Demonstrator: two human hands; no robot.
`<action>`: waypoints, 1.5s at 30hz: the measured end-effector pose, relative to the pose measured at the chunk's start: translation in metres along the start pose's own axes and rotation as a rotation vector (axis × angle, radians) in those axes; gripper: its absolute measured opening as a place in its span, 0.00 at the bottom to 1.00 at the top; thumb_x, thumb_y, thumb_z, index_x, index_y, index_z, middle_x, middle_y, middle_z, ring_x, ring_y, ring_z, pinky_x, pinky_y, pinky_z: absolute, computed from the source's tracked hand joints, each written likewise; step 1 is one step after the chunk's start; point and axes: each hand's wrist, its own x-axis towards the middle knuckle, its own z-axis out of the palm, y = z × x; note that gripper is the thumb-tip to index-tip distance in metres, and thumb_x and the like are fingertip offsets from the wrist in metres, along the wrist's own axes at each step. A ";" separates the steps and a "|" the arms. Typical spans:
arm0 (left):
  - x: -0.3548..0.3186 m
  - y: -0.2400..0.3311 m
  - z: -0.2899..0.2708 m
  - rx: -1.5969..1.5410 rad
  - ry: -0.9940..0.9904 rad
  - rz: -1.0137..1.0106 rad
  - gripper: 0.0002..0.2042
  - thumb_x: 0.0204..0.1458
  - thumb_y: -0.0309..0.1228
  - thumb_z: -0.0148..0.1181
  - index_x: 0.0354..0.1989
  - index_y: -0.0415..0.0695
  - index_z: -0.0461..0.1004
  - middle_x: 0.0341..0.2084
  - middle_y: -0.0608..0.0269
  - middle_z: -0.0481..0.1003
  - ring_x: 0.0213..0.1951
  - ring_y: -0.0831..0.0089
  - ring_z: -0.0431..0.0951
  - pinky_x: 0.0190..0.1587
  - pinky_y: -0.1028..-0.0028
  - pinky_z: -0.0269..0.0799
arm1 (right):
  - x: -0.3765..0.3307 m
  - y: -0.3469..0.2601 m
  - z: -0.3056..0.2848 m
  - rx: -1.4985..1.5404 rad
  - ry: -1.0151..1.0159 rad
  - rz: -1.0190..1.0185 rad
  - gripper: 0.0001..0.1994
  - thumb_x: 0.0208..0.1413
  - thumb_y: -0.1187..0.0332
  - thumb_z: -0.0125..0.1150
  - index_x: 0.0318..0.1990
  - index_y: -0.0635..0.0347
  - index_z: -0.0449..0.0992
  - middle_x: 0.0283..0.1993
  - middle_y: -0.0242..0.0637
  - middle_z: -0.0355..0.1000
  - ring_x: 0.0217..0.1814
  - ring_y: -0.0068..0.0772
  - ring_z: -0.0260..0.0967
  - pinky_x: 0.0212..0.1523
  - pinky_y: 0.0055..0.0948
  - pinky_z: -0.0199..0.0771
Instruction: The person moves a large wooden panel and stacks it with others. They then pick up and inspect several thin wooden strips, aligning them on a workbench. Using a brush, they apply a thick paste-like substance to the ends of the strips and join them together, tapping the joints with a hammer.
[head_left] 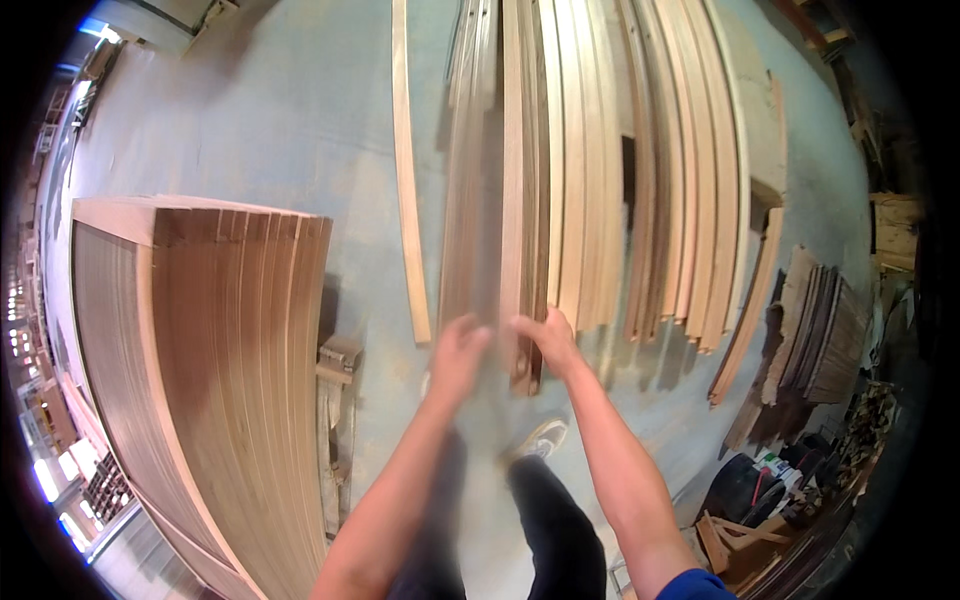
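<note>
Long, narrow wooden strips lie lengthwise in front of me. My right hand (550, 338) reaches over the near end of a dark brown bundle of strips (525, 240), with its thumb on one side and its fingers on the other. Just to the left, my left hand (460, 355) is smeared by motion at the near end of blurred brown strips (465, 200). Whether its fingers close on them cannot be made out. A single pale strip (403, 170) lies apart, farther left. Directly right of my right hand are several light strips (585, 180) side by side.
A tall stack of wooden panels (230, 350) stands at the left. More strips (690, 180) lie at the right, beyond them a pile of dark boards (810, 330). A black container (735, 490) and wood scraps (740, 535) sit at the lower right. My shoe (543, 438) is near the strips' ends.
</note>
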 end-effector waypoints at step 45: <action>-0.073 0.621 -0.030 -0.633 -0.410 -0.135 0.22 0.64 0.30 0.51 0.61 0.24 0.63 0.52 0.38 0.74 0.49 0.51 0.82 0.48 0.55 0.85 | -0.265 -0.473 0.003 0.575 -0.124 -0.506 0.25 0.73 0.53 0.40 0.63 0.65 0.68 0.58 0.40 0.74 0.58 0.30 0.72 0.59 0.33 0.73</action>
